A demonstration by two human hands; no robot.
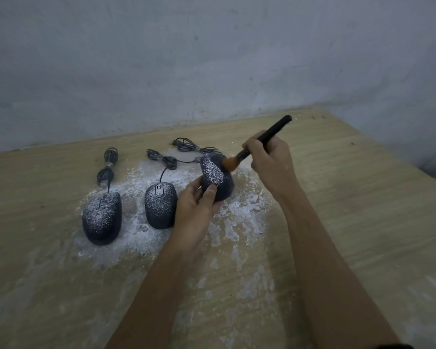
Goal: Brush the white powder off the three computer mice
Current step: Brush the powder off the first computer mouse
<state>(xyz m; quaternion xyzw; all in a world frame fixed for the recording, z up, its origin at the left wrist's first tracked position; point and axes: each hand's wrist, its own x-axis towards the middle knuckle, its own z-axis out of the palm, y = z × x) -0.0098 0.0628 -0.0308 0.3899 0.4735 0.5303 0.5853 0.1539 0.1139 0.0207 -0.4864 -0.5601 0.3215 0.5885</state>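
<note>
Three dark wired mice are dusted with white powder. The left mouse (pixel 102 217) and the middle mouse (pixel 160 205) lie flat on the wooden table (pixel 350 197). My left hand (pixel 195 212) grips the right mouse (pixel 215 176) and holds it tilted above the table. My right hand (pixel 271 159) grips a black-handled brush (pixel 264 138). Its orange bristles (pixel 230 163) touch the right side of the raised mouse. Powder still covers the left half of that mouse's top.
White powder (pixel 141 238) is spread over the table around and in front of the mice. Coiled cables (pixel 107 167) lie behind them toward a grey wall (pixel 212 59). The table's right edge runs diagonally at far right.
</note>
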